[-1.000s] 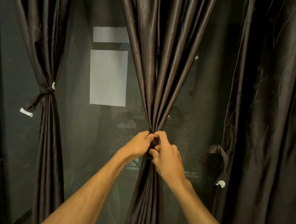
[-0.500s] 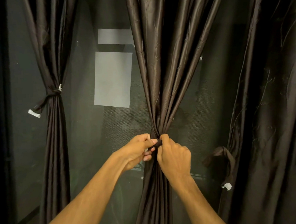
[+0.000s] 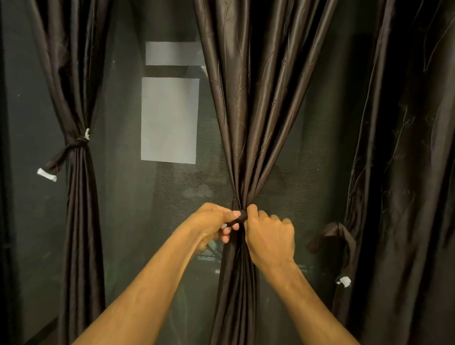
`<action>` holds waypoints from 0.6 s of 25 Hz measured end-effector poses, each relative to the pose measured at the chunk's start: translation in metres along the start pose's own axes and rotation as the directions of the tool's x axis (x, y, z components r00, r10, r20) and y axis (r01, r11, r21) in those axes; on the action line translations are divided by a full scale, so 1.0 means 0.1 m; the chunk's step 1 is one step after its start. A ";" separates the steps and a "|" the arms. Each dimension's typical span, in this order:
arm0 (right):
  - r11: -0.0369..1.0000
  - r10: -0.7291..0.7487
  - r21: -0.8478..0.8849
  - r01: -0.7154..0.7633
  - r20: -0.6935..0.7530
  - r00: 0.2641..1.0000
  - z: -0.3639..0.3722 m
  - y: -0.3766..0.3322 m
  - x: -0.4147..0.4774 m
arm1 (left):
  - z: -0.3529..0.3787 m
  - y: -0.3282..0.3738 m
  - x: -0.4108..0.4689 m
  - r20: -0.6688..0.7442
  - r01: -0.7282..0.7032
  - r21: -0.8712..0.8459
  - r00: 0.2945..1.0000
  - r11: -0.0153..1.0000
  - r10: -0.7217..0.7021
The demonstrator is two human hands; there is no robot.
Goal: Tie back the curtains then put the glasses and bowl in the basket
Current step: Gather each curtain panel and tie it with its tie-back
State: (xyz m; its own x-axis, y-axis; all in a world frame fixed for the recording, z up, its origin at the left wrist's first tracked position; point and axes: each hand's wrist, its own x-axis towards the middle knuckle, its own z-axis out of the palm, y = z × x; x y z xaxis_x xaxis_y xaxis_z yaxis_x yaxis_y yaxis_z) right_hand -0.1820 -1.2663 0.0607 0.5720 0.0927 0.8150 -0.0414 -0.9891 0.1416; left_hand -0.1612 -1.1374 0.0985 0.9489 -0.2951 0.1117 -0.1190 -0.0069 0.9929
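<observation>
A: Your hands have drawn apart since a second ago. Then they were bunched knuckle to knuckle on the gather of the middle curtain [image 3: 246,147]. Now a short stretch of the dark tie band [image 3: 241,217] shows between them.

B: Agreed. Your left hand [image 3: 210,223] pinches the band, thumb laid on top and fingers curled beneath. Your right hand [image 3: 270,235] is closed round the other end, hard against the folds. What its fingertips are doing behind the cloth I cannot tell.

A: To me that reads as the band being pulled taut round the bunch, so you are cinching the tie and have not yet finished it.

B: The left curtain [image 3: 73,217] is already bound. Its knot [image 3: 76,143] looks tight, and a white-tagged tail [image 3: 47,174] hangs off it.

A: The right curtain [image 3: 418,182] is the one you still have to do. It hangs loose, with its own tie [image 3: 332,229] drooping at its edge, near your right wrist but not touching it.

B: By my reckoning you are on the second of three curtains. The glasses, bowl and basket are nowhere in view here, so that half of the job is all ahead of you.

A: Hold tension on both ends until the knot bites. This satin looks slippery and may slacken if you let one side go early
</observation>
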 end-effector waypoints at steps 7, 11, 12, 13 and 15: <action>0.870 0.161 0.407 -0.277 0.296 0.942 -0.17 0.01 0.08 | -0.04 -0.11 0.02 -0.066 -0.082 -0.093 0.995 0.992 0.076; 0.355 0.096 0.730 -0.584 0.592 0.800 -0.25 0.08 0.18 | -0.01 -0.23 0.03 -0.097 -0.184 -0.173 0.981 0.968 0.169; 0.206 0.079 0.741 -0.638 0.638 0.766 -0.28 0.10 0.19 | -0.01 -0.25 0.03 -0.088 -0.201 -0.183 0.978 0.963 0.187; 0.112 0.073 0.734 -0.669 0.666 0.743 -0.30 0.12 0.19 | -0.02 -0.27 0.02 -0.069 -0.210 -0.191 0.977 0.959 0.200; 0.038 0.080 0.734 -0.678 0.674 0.734 -0.32 0.15 0.17 | -0.04 -0.30 0.02 -0.025 -0.212 -0.206 0.977 0.955 0.212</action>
State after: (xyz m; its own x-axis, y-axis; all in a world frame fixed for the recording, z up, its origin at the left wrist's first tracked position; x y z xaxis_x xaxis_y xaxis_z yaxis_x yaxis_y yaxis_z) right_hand -0.1990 -1.2757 0.0950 0.9690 -0.0879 0.2310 0.2120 -0.1848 -0.9596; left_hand -0.1547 -1.1337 0.0695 0.9094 -0.2656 0.3202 -0.2549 0.2526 0.9334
